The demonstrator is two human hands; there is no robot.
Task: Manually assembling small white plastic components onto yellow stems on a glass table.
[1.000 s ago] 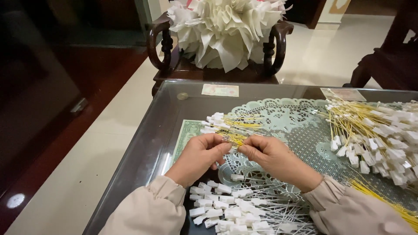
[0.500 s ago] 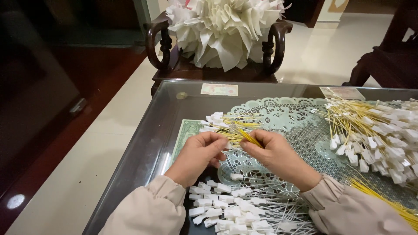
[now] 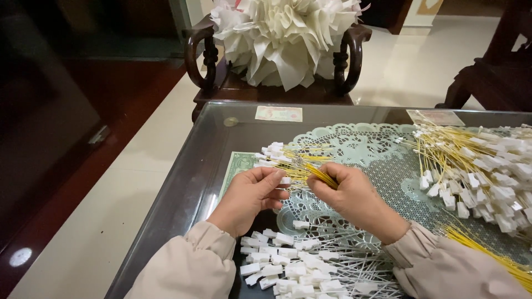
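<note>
I'm mid-assembly: my left hand [image 3: 250, 195] pinches a white plug [image 3: 285, 180], my right hand [image 3: 350, 195] grips yellow wires [image 3: 310, 169] at its 11 o'clock; next needs precise alignment.

Home sitting room used for piecework — glass-topped coffee table [image 3: 183, 182] over a lace doily [image 3: 354, 147] and banknotes [image 3: 279, 113], carved dark wooden armchair [image 3: 208, 61] heaped with folded white paper [image 3: 285, 33], glossy tiled floor [image 3: 404, 61] — plastic tag ties [image 3: 476, 171] lay piled.

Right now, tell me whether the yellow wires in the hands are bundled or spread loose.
Bundled: the right hand pinches the yellow wires together.
</note>
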